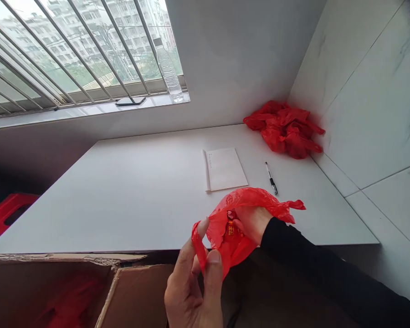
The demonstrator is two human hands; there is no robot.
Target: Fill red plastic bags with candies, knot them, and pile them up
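Note:
My left hand (pixel 194 282) pinches the handle of a thin red plastic bag (pixel 256 196) between thumb and fingers, with the handle loop round the index finger. The bag's mouth gapes above the table's front edge. Inside it is my right hand (pixel 253 221), reaching in from the right with a black sleeve at the wrist. Its fingers are partly hidden and curl against a dark red item with yellow lettering (pixel 230 229). Whether that item is a can or a packet, I cannot tell.
A notepad (pixel 225 169) and a pen (pixel 271 178) lie on the white table (pixel 140 191). Crumpled red bags (pixel 283 130) sit in the far right corner. An open cardboard box (pixel 140 291) stands below the front edge. A plastic bottle (pixel 169 73) and a phone (pixel 130 101) rest on the windowsill.

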